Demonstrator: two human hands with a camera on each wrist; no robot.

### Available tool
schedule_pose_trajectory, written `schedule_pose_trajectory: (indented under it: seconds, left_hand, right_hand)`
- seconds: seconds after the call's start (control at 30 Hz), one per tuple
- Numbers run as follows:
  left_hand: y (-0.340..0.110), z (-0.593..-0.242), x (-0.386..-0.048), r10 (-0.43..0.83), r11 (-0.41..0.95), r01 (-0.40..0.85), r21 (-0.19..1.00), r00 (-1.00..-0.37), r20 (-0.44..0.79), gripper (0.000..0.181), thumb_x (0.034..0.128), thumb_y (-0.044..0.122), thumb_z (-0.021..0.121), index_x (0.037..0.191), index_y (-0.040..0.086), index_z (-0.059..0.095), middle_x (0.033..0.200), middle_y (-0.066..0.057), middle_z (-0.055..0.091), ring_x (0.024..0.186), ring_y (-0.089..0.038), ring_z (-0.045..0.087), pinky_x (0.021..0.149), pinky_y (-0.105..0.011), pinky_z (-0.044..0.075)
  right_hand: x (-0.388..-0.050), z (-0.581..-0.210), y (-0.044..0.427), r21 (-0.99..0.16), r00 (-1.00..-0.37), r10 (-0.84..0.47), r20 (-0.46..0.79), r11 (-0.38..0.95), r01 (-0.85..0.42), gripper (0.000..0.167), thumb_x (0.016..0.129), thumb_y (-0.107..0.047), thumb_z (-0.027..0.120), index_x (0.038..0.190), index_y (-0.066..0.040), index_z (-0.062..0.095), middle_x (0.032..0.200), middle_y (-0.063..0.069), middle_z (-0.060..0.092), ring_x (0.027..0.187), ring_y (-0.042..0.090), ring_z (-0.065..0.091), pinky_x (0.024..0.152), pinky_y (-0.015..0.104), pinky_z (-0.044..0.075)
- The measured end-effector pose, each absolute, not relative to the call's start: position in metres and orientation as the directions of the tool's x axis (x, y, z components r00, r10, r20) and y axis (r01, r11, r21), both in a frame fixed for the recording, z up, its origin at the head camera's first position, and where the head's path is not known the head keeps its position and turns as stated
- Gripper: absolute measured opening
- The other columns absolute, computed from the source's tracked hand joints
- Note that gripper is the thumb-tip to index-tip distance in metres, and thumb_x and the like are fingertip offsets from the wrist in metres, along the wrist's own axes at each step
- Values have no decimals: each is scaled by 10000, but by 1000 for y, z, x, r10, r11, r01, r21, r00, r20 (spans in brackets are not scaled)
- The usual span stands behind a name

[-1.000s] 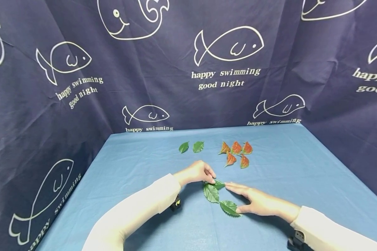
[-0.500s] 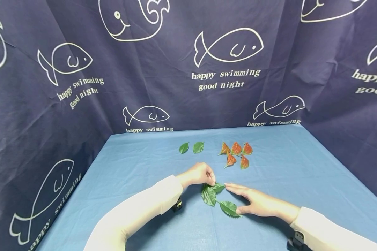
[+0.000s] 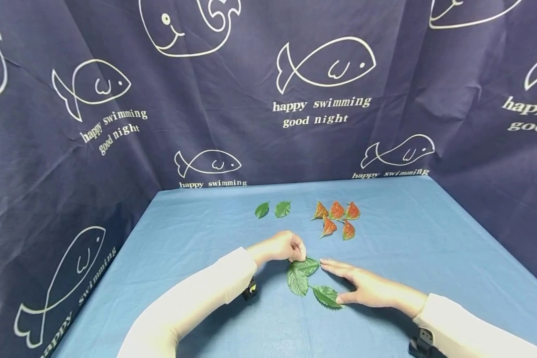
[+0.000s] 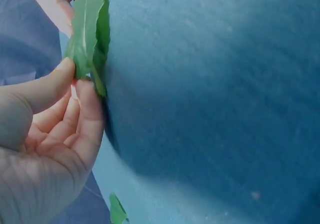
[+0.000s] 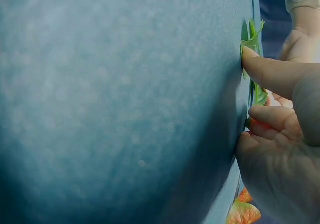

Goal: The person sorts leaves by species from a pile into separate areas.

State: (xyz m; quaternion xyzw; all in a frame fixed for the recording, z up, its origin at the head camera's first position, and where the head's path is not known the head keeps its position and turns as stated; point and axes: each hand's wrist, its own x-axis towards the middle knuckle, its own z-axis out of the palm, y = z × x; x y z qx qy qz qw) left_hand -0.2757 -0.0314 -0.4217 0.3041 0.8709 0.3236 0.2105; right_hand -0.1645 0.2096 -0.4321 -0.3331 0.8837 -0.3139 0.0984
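My left hand point(image 3: 283, 246) pinches the base of a green serrated leaf point(image 3: 308, 267) between thumb and forefinger; the left wrist view shows this pinched leaf point(image 4: 87, 31) just above the blue cloth. Partly under it, a second green leaf point(image 3: 297, 282) slants toward the front. A third green leaf point(image 3: 325, 296) lies to the right, and the thumb of my right hand point(image 3: 369, 288) touches its edge. The right hand lies flat and spread on the cloth, its fingertips close to the first leaf's pointed end.
Two more green leaves, one left point(image 3: 261, 210) and one right point(image 3: 282, 209), lie farther back. Several orange-red leaves point(image 3: 336, 211) are grouped to their right. Dark blue curtains point(image 3: 250, 124) with white fish drawings enclose the blue-covered table point(image 3: 197, 214).
My left hand has shifted the pinched leaf slightly left. The leaf partly under it has slid a little left and toward the front. My right hand has stayed put.
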Motion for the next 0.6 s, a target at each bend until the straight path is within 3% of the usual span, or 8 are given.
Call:
schedule_pose_trajectory:
  seconds: [0.3, 0.6]
  left_hand:
    - [-40, -408, -285, 680, 584, 395, 709, -716, -160, 31, 867, 12, 679, 881, -1, 704, 761, -71, 689, 615, -44, 557, 618, -188, 543]
    - [-47, -408, -287, 606, 571, 306, 762, -783, -139, 49, 886, 40, 679, 909, 0, 695, 780, -49, 684, 658, -62, 579, 666, -246, 579]
  right_hand:
    - [-165, -432, 211, -624, -750, -660, 30, 574, -530, 700, 866, -379, 692, 1453, -94, 439, 1535, 143, 372, 1387, 419, 334, 1157, 377, 339]
    - [-168, -432, 213, -657, -738, -675, 7, 553, -512, 649, 876, -381, 681, 1433, -119, 475, 1546, 130, 358, 1408, 394, 311, 1148, 268, 331]
